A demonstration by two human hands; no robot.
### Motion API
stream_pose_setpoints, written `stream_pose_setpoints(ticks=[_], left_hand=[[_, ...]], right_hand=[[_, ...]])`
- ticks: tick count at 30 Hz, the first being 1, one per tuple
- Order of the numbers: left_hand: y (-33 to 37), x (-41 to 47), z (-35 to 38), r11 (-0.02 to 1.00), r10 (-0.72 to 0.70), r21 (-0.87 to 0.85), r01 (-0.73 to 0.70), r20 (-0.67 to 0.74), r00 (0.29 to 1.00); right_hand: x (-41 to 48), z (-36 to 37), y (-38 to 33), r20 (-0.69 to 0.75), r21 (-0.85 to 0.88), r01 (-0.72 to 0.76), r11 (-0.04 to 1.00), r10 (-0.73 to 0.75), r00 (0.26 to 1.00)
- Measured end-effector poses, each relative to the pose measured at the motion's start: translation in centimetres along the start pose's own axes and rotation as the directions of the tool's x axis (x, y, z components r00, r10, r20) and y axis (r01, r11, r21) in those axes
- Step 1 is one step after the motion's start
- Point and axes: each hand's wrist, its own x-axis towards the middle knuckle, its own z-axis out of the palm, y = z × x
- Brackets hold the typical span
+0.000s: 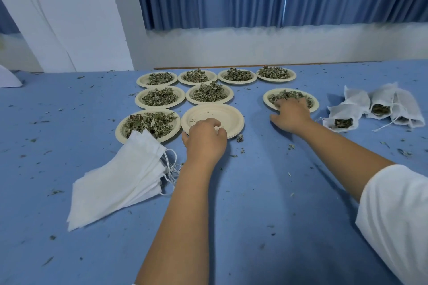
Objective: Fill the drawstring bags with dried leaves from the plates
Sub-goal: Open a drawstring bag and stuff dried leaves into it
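Head view: I am working at a blue worktop [254, 192] strewn with leaf crumbs. My left hand [205, 139] is gripping the near rim of the empty plate [215, 113], fingers curled over the edge and thumb at its side. My right hand [291, 112] is lying across the near rim of the right plate [315, 104], thumb splayed on the worktop and fingertips reaching into its leaves [287, 95]. Whether they are pinching any I cannot tell, since the back of the hand is hiding them.

Seven full plates [139, 99] are sitting in rows to the left of it. Empty bags [120, 185] are lying stacked at my left, one corner overlapping the nearest full plate. Filled bags [342, 115] are lying at far right with mouths open and leaves showing.

Judged step: I am finishing with one plate and starting on the next, with no bag in either hand. The next move is probably calling for the left hand to let go of the empty plate and fetch a bag from the stack. It would then be holding the mouth wide near the right plate while the right hand is gathering a loose handful, since the dry leaves are likely to scatter.
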Motion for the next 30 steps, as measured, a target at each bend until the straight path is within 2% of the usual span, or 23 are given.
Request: stream_pose_setpoints(ticks=[5,8,16,20,23,30], left_hand=[[0.2,-0.5,0.3,0.988,0.135,0.059,-0.14,0.082,0.987],[0.1,-0.8,0.4,0.977,0.183,0.096,-0.189,0.072,0.98],[0.5,-1.0,0.4,0.972,0.21,0.089,-0.216,0.072,0.975],[0.8,-0.9,-0.1,0.983,0.179,0.033,-0.18,0.032,0.983],[1.1,-1.0,-0.8,0.988,0.144,-0.062,-0.145,-0.008,0.989],[1.2,-1.0,-1.5,0.988,0.115,-0.1,-0.117,-0.031,0.993]], right_hand=[[-3.5,0.0,-1.4,-0.148,0.069,0.117,0.991,-0.106,0.983],[-5.6,-0.1,-2.2,-0.182,0.102,0.166,0.981,-0.145,0.972],[-9.3,-2.2,-5.2,-0.007,0.027,0.263,0.964,-0.263,0.965],[-11.1,-2.5,-7.1,0.031,-0.052,0.328,0.943,-0.326,0.945],[-12.4,-2.9,-8.1,0.049,-0.012,0.343,0.939,-0.342,0.938],[-15.5,-3.5,-10.3,0.059,0.037,0.459,0.888,-0.461,0.886]])
